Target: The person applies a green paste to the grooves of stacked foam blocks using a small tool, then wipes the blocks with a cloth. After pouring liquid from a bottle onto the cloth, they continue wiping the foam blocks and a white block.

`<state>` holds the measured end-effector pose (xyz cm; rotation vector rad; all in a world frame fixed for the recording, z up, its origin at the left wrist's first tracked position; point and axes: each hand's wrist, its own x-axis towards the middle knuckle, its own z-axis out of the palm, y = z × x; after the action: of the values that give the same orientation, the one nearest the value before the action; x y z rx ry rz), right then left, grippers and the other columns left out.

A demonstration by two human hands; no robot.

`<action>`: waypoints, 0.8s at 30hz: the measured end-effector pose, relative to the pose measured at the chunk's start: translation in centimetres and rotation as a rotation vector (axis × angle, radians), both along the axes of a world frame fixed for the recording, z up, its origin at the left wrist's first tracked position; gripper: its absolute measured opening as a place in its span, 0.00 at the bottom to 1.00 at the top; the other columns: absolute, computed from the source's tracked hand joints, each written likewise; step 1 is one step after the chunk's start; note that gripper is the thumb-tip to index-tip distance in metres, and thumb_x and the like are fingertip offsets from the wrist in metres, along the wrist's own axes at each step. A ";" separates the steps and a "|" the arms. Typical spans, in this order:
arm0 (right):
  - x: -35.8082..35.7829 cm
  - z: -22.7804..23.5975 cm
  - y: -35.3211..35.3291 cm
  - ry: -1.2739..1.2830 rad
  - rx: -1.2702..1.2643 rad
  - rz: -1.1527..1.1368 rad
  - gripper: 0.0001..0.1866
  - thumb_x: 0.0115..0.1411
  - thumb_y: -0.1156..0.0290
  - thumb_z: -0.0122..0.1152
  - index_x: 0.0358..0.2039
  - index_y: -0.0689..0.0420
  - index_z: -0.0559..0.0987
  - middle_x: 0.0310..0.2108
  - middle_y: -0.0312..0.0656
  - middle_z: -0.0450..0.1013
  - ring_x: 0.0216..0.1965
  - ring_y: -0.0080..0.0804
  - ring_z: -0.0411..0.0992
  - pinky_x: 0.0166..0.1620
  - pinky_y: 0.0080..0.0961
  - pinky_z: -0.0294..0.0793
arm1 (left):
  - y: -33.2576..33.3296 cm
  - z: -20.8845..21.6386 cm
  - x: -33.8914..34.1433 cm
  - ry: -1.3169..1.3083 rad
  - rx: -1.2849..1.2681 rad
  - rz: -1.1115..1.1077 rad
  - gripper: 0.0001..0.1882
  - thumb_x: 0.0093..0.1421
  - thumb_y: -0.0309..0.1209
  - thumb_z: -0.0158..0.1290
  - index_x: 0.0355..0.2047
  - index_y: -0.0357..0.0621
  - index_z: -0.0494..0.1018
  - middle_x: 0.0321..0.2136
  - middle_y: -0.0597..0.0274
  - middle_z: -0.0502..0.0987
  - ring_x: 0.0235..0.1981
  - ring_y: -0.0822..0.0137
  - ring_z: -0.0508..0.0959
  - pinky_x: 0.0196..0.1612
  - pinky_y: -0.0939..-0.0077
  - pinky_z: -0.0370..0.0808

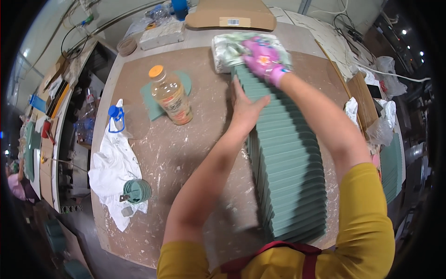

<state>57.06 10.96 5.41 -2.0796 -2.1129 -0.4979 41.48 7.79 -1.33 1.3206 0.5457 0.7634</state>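
A long row of green ridged pieces (288, 158), packed face to face, stretches across the table before me. My left hand (246, 108) is bare and lies at the row's left edge toward the far end, thumb spread over the top and fingers straight along the side. At the far end sits a white and pale green bundle (220, 53), which looks like crumpled cloth or plastic. On it rests my right hand (264, 61) in a pink flowered glove; its fingers are blurred, and whether they grip the bundle cannot be made out.
Left of the row stands a clear bottle with an orange cap (172, 95), beside a flat green piece (151, 103). A white cloth (114, 167) bears a green ring-shaped coil (137, 191); a blue-capped bottle (116, 118) is nearby. A cardboard box (204, 17) lies at the back.
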 end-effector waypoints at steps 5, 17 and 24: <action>-5.0 -0.1 4.5 0.587 0.079 0.310 0.15 0.54 0.67 0.50 0.43 0.54 0.74 0.44 0.50 0.70 0.46 0.49 0.70 0.49 0.39 0.70 | 0.4 -0.1 -0.7 0.126 -0.025 -0.042 0.49 0.51 0.32 0.61 0.65 0.35 0.41 0.58 0.47 0.59 0.59 0.56 0.61 0.61 0.66 0.58; 7.7 6.0 -7.8 0.418 -0.082 -0.292 0.13 0.58 0.63 0.52 0.40 0.53 0.78 0.40 0.45 0.76 0.41 0.41 0.75 0.45 0.36 0.73 | -0.3 1.3 -1.3 -0.009 -0.083 -0.040 0.50 0.53 0.26 0.57 0.67 0.42 0.33 0.58 0.49 0.59 0.56 0.60 0.65 0.57 0.68 0.65; 4.3 -0.5 -5.2 0.685 0.073 0.108 0.19 0.55 0.69 0.53 0.48 0.56 0.71 0.47 0.53 0.71 0.48 0.50 0.70 0.52 0.38 0.69 | -0.8 3.2 -1.9 0.129 -0.124 -0.076 0.50 0.54 0.33 0.58 0.67 0.52 0.35 0.59 0.50 0.58 0.58 0.57 0.62 0.58 0.64 0.63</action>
<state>61.34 5.75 4.89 -1.7366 -1.7422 0.1438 39.57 7.03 1.88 1.2738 0.6319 0.5753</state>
